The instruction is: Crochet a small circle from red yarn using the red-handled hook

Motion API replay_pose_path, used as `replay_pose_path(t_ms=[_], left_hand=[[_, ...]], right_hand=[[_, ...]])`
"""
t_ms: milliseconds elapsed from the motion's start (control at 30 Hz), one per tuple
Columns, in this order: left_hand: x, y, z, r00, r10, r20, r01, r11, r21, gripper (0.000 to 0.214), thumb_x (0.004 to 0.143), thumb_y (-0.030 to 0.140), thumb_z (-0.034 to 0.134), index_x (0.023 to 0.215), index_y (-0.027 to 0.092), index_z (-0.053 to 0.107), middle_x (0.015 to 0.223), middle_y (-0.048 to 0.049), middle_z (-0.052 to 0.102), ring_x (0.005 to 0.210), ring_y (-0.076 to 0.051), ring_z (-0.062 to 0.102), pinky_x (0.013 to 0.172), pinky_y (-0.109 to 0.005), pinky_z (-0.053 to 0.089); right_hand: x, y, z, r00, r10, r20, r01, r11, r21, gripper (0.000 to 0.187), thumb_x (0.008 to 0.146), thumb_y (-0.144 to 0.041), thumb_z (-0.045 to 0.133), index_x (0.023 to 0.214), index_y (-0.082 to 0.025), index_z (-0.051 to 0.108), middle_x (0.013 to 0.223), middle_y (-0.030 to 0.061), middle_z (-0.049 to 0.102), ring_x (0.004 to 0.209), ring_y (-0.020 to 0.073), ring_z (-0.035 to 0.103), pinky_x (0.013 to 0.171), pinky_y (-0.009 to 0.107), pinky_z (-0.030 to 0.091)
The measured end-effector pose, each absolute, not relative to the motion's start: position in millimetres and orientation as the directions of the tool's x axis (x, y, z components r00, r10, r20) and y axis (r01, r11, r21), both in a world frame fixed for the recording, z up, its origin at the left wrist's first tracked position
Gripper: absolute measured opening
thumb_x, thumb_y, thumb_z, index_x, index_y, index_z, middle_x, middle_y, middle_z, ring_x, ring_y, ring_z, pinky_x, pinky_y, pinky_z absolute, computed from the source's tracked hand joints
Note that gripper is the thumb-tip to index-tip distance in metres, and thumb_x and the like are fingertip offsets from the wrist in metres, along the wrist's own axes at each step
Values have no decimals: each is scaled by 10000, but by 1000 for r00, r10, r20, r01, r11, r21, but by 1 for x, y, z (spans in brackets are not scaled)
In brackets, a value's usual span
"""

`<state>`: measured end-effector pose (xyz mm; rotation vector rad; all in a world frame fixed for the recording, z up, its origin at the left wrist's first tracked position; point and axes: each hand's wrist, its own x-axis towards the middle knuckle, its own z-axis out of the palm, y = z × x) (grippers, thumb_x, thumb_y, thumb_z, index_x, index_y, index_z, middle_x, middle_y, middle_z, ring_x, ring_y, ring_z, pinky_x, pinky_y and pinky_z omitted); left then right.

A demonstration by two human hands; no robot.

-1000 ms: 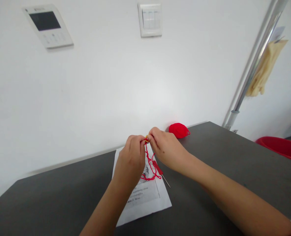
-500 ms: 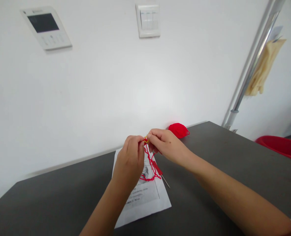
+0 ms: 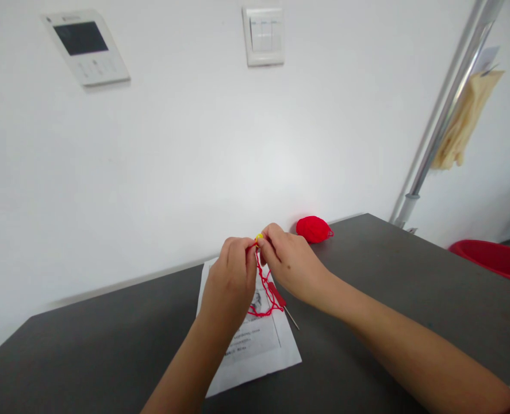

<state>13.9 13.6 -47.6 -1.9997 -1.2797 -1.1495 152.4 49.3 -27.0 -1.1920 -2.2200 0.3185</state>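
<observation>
My left hand (image 3: 231, 276) is closed in a pinch on the red yarn (image 3: 261, 273), whose strands hang down from the fingertips onto the printed paper sheet (image 3: 255, 368). Right beside it, my right hand (image 3: 291, 261) pinches a small yellow piece (image 3: 259, 237) between thumb and fingers; its exact kind is too small to make out. The fingertips of both hands nearly meet. Below them, a thin metal-tipped tool with a red handle (image 3: 277, 294) lies partly over the paper's right edge.
A ball of red yarn (image 3: 314, 229) rests at the back of the dark table (image 3: 388, 299), near the white wall. Off the table's right side is a red basin-like container (image 3: 491, 260). Pale yellow gloves (image 3: 466, 123) hang beside a metal pole (image 3: 447, 115).
My right hand has turned slightly, and more of the yellow piece's face shows instead of a ring-like outline with red inside. The whole view has shifted a little.
</observation>
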Motion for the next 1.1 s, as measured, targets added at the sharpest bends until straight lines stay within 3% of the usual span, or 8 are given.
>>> replay_pose_path(t_ms=[167, 333, 433, 533, 733, 867, 933, 1100], left_hand=[[15, 16, -50, 253, 440, 861, 907, -418, -53, 135, 964, 97, 450, 932, 211, 514, 795, -29, 633, 693, -172, 632, 604, -264, 494], [8, 21, -51, 247, 445, 861, 914, -402, -55, 143, 955, 96, 446, 928, 211, 527, 790, -33, 644, 699, -173, 632, 619, -271, 504], [-3, 24, -48, 138, 509, 850, 929, -363, 66, 129, 937, 120, 472, 902, 213, 554, 819, -46, 670, 744, -181, 650, 679, -294, 524], [-11, 23, -44, -25, 593, 805, 896, -343, 281, 92, 919, 165, 506, 891, 207, 583, 814, -41, 689, 745, -187, 666, 709, -319, 533], [-10, 18, -36, -244, 753, 611, 707, -293, 644, 100, 899, 266, 551, 895, 194, 621, 737, -14, 685, 616, -167, 643, 621, -308, 504], [-8, 15, -31, -275, 782, 559, 645, -281, 711, 102, 883, 270, 568, 881, 189, 629, 670, 11, 665, 567, -148, 608, 623, -299, 491], [-7, 14, -29, -282, 788, 547, 622, -284, 729, 91, 878, 263, 572, 868, 189, 626, 633, 25, 650, 547, -137, 591, 615, -287, 488], [-8, 13, -27, -296, 782, 549, 603, -293, 742, 69, 862, 246, 582, 847, 194, 625, 587, 44, 631, 521, -127, 576, 584, -265, 486]], right_hand=[[154, 47, -24, -474, 810, 346, 760, 575, -304, 205, 1038, -246, 356, 1006, -149, 535, 819, 95, 729, 708, 249, 690, 573, 306, 277], [153, 46, -25, -517, 798, 309, 770, 591, -239, 204, 1021, -224, 362, 1012, -135, 545, 833, 120, 743, 695, 266, 700, 554, 313, 273], [152, 45, -22, -548, 788, 281, 753, 610, -244, 238, 1023, -245, 361, 1013, -133, 570, 834, 131, 750, 709, 274, 707, 561, 320, 300], [156, 50, -20, -575, 791, 210, 768, 610, -194, 292, 1029, -267, 348, 1053, -121, 600, 895, 159, 758, 792, 293, 724, 606, 330, 363], [169, 89, -35, -619, 782, -75, 786, 616, -55, 276, 986, -223, 462, 953, -108, 712, 1045, 201, 749, 1005, 323, 711, 793, 368, 486], [167, 116, -60, -563, 729, -390, 790, 613, 5, 256, 967, -345, 619, 1103, -132, 663, 1094, 82, 704, 970, 210, 692, 865, 406, 569], [165, 125, -71, -515, 697, -500, 794, 607, 28, 314, 965, -347, 629, 1208, -148, 619, 1200, 90, 658, 1023, 221, 674, 874, 419, 583], [168, 135, -80, -450, 685, -573, 805, 589, 71, 336, 965, -341, 629, 1240, -150, 604, 1239, 98, 640, 1051, 231, 665, 884, 430, 582]])
